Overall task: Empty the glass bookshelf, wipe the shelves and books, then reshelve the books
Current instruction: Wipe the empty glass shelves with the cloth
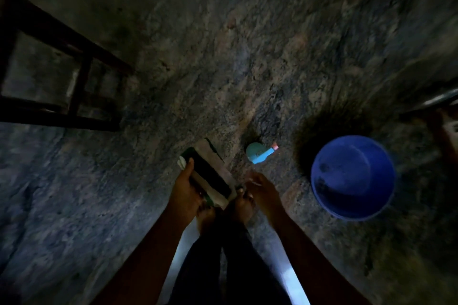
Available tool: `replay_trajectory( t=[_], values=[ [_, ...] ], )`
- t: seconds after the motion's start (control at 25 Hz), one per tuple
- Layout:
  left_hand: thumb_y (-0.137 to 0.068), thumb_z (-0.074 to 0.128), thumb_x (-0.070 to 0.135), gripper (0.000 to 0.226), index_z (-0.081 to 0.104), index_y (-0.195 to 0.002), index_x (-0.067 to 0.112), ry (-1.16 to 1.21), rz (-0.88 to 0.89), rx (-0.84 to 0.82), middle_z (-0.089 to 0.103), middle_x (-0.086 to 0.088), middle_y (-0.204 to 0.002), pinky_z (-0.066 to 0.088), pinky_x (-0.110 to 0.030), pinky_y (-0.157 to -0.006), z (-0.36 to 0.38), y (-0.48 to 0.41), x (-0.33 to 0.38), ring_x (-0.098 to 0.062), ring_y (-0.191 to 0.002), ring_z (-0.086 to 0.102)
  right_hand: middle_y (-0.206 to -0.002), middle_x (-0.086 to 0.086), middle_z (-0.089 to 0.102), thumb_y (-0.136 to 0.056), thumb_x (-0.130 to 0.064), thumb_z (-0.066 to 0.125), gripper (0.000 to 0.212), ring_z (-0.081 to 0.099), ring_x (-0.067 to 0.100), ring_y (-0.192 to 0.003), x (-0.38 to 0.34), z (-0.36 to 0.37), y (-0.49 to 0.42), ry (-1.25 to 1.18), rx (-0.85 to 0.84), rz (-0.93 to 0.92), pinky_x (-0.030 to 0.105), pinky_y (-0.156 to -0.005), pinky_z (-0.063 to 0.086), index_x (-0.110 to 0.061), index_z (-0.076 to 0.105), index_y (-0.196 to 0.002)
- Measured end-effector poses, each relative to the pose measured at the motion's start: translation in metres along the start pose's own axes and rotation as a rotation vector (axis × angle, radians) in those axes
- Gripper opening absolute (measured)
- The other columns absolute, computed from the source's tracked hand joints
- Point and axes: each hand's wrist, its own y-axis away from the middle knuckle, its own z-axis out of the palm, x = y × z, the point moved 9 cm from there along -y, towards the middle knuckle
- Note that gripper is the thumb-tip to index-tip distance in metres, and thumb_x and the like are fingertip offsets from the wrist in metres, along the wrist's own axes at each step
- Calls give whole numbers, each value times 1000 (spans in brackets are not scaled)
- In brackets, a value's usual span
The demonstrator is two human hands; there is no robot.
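Fingers point(189, 164) of left hand point(184, 189) wrapped round stacked books point(210, 176), above floor point(223, 57). Right hand point(260, 187) at three o'clock, grip too blurred to tell. Spray bottle point(259, 155) at one o'clock, bucket point(319, 193) beyond. Probably wiping stage; next needs a cloth.

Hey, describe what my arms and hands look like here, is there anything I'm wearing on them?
The left arm and right arm are bare down to the left hand and right hand: no sleeves, gloves or watch show. The light is dim and the picture blurred, so rings or small marks cannot be made out.
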Motion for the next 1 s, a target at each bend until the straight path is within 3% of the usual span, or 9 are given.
replay_trajectory(
  t=[0.2, 0.36, 0.44, 0.56, 0.64, 0.76, 0.8, 0.88, 1.0],
  values=[
    [-63, 71, 43, 82, 46, -135, 14, 9, 22, -75, 48, -15, -139, 44, -43, -97, -20, 117, 64, -29, -121, 50, -115, 1, 57, -90, -17, 58, 33, 54, 9, -105, -150, 52, 119, -46, -348, -154, 12, -77, 46, -17, 51, -122],
    [-67, 77, 40, 79, 47, -135, 13, 95, 22, -139, 53, -13, -133, 47, -49, -96, -57, 186, 108, -29, -110, 58, -114, -4, 55, -88, -35, 60, 48, 53, 12, -106, -224, 114, 190, 263, -500, -217, 19, -80, 46, -21, 48, -132],
    [-69, 78, 45, 67, 57, -124, 12, 37, 82, -154, 58, -12, -120, 47, -46, -95, -76, 212, 139, -26, -100, 57, -119, -4, 54, -87, -41, 59, 52, 52, 16, -113, -250, 150, 204, 372, -521, -273, 27, -90, 45, -19, 48, -133],
    [-87, 56, 44, 33, 63, -105, 16, 55, 236, -164, 61, -4, -102, 51, -39, -77, -115, 230, 205, -21, -88, 60, -132, 2, 53, -87, -45, 58, 55, 50, 23, -121, -286, 198, 194, 335, -504, -284, 33, -95, 46, -17, 48, -133],
    [-95, 45, 36, 23, 60, -99, 19, 120, 314, -40, 66, -3, -93, 53, -32, -67, -166, 228, 263, -15, -78, 65, -128, -1, 54, -85, -47, 59, 56, 52, 23, -117, -310, 236, 173, 228, -408, -221, 34, -93, 48, -18, 50, -132],
    [-100, 36, 34, 28, 53, -84, 20, 251, 323, 159, 64, 4, -53, 46, -17, -41, -243, 196, 340, -5, -43, 60, -123, 7, 61, -65, -62, 72, 75, 59, 26, -109, -338, 320, 132, -74, -370, -89, 46, -96, 47, -19, 57, -125],
    [-100, 35, 37, 29, 50, -83, 20, 232, 307, 203, 64, 5, -53, 47, -17, -44, -260, 180, 362, -5, -45, 60, -123, 10, 61, -70, -57, 71, 69, 60, 26, -109, -350, 356, 118, -206, -397, -61, 46, -96, 47, -17, 57, -125],
    [-99, 35, 44, 31, 53, -101, 19, 192, 287, 247, 66, 2, -88, 51, -27, -74, -280, 149, 396, -11, -80, 63, -126, 13, 58, -88, -36, 59, 48, 58, 28, -110, -375, 415, 90, -468, -427, -10, 44, -89, 50, -13, 51, -130],
    [-96, 40, 47, 46, 47, -132, 19, 222, 250, 218, 51, -4, -131, 35, -41, -99, -293, 95, 445, -23, -120, 46, -128, 10, 54, -90, -32, 58, 50, 55, 29, -109, -395, 473, 34, -438, -243, -1, 33, -68, 55, -14, 44, -134]
  ],
)
